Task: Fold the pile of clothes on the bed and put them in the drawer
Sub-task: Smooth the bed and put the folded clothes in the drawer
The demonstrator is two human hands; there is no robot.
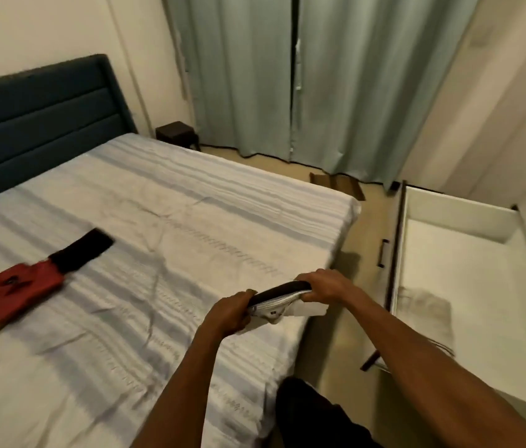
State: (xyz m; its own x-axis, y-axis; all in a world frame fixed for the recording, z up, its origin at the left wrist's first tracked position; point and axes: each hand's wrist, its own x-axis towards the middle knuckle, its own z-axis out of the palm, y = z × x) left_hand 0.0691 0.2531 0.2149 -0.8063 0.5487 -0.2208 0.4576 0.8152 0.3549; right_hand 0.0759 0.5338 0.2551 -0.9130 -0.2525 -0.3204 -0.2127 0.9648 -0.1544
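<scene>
Bedroom setting: a bed [145, 227] with a striped pale sheet fills the left and centre of the view, backed by a dark blue padded headboard [39, 124]. Pale green curtains [303, 79] hang along the far wall. An open white drawer [455, 253] stands just beside the right edge of the bed, its interior showing only a pale crumpled item near the front, too indistinct to name.

Both hands hold one stack of folded clothes [279, 297] above the near right corner of the bed. The left hand [231, 313] grips the left end with fingers curled round it; the right hand [326, 284] clamps the right end from above. The stack shows a dark layer over white layers. Support at both ends probably keeps the folds from slumping open in transit.

The stack sits on the drawer side of the bed, which suggests the current step is transfer into the drawer. The drawer is pulled fully out, so the load can likely be lowered straight in.

Remaining items lie near the left edge of the bed: a folded red garment [19, 291] and a flat black garment [82, 250] touching its far side. Both are well apart from the hands. The task appears partly complete, with these two pieces not yet stored.
</scene>
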